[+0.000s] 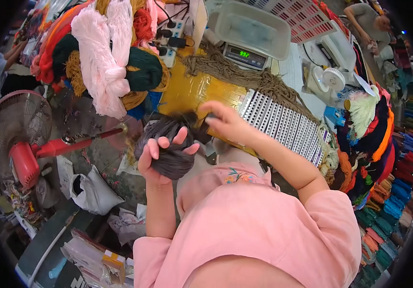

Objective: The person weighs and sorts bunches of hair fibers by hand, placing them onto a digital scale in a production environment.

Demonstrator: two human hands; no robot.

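Observation:
A thick bundle of dark grey yarn [173, 165] is held up in front of my lap. My left hand [156, 161] is closed around it from the near side, with its fingers spread over the strands. To the right of the bundle, my right hand [230, 126] hangs above the table edge with its fingers bent. Something small and dark shows between its thumb and fingers, too blurred to name. Blurred dark strands lie at the top of the bundle, toward the right hand.
Ahead, a digital scale [245, 55] carries a clear plastic tub [252, 29]. Brown yarn [273, 81] lies beside a perforated metal rack [278, 117] on the yellow table [187, 91]. Pale pink skeins [101, 57] hang at left, above a red fan [24, 163]. Other people are in the background.

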